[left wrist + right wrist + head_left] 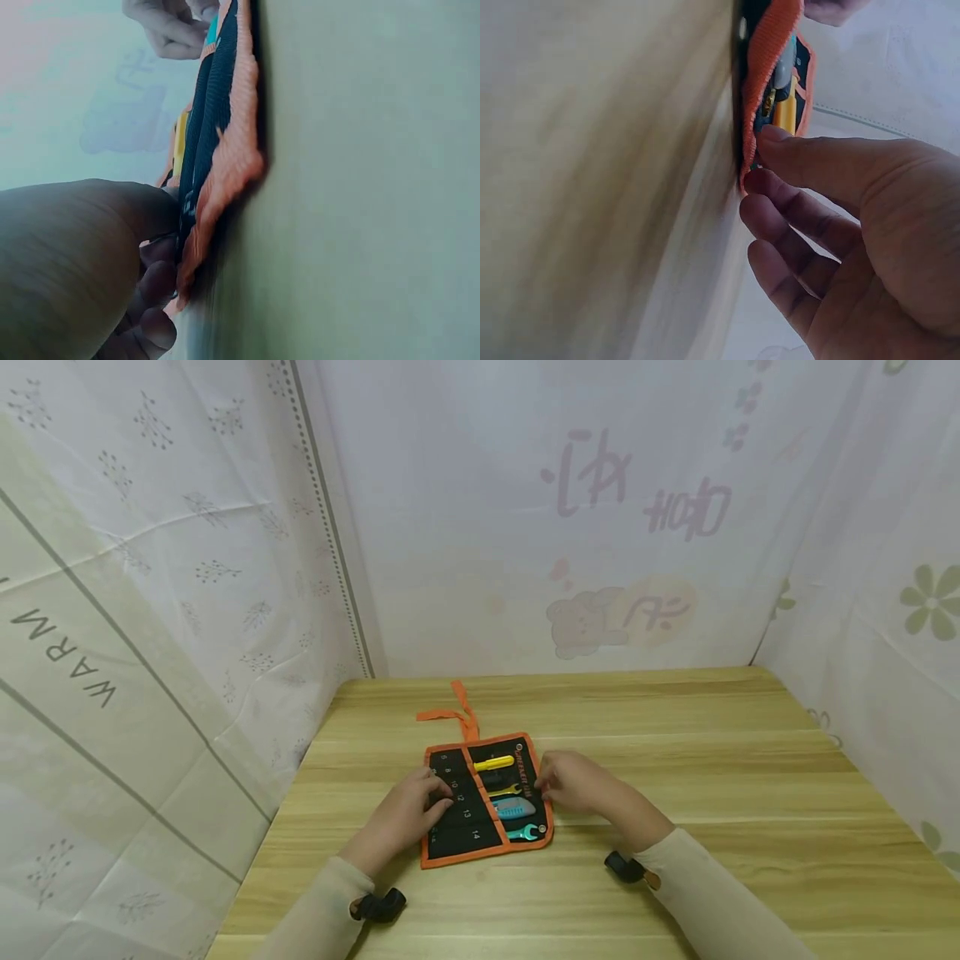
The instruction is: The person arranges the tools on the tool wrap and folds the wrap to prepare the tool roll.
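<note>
A black tool roll (468, 835) with orange binding lies unfolded on the table, numbers printed on its left half. Out of its pockets show a yellow handle (495, 763), a black handle (493, 779), a yellow open-end wrench (507, 791), a blue-and-grey utility knife (513, 809) and a teal open-end wrench (525, 832). My left hand (411, 806) rests on the roll's left side, thumb touching the black cloth and fingers loosely bent by the edge. On the opposite side my right hand (572, 782) pinches the orange-bound right edge between thumb and index finger.
Two orange tie straps (465, 723) stretch from the roll's far edge over the wooden table (675, 727). Printed curtains (465, 527) hang behind and at both sides of the table. A black wrist camera (381, 906) is strapped beneath the left sleeve, another beneath the right.
</note>
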The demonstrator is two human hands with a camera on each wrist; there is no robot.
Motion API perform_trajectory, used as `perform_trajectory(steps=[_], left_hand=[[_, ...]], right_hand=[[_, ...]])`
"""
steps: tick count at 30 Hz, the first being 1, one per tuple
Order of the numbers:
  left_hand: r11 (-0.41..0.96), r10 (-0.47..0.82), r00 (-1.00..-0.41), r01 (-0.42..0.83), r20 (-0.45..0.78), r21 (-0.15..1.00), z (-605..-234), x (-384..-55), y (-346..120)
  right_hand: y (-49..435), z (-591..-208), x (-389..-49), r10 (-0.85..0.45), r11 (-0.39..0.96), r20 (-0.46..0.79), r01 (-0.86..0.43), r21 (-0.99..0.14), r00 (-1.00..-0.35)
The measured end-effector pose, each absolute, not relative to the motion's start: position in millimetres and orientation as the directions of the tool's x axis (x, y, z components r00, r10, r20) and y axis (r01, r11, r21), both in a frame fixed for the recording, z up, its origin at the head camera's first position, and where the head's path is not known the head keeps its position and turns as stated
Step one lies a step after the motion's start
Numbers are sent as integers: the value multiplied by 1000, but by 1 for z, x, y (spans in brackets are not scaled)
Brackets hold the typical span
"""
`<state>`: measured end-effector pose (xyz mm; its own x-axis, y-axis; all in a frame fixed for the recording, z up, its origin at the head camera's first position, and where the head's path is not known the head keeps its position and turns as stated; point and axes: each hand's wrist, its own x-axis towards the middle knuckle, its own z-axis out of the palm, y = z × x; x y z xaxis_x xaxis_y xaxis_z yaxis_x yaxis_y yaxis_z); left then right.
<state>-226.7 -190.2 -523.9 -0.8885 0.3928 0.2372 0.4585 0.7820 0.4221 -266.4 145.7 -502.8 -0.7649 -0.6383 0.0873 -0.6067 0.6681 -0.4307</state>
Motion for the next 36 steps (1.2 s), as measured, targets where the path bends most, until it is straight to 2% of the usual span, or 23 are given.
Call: perform_trajectory(steps=[11, 18, 24, 28, 36], left_hand=[[802, 405, -859, 498, 313, 329, -518, -210, -193], [790, 416, -838, 526, 353, 317, -519, -210, -180], [781, 425, -838, 530, 341, 329, -520, -210, -173], [772, 437, -839, 535, 326, 343, -520, -210, -168], [774, 445, -843, 532, 301, 344, -517, -210, -159]], right_hand=[[148, -502, -252, -640, 684, 113, -630, -367, -760], [155, -503, -249, -660, 680, 139, -666, -306, -738], [163, -503, -244, -664, 683, 134, -670, -291, -736], [169, -501, -238, -645, 700, 105, -640, -317, -757], [179, -503, -234, -640, 698, 128, -644, -313, -757]])
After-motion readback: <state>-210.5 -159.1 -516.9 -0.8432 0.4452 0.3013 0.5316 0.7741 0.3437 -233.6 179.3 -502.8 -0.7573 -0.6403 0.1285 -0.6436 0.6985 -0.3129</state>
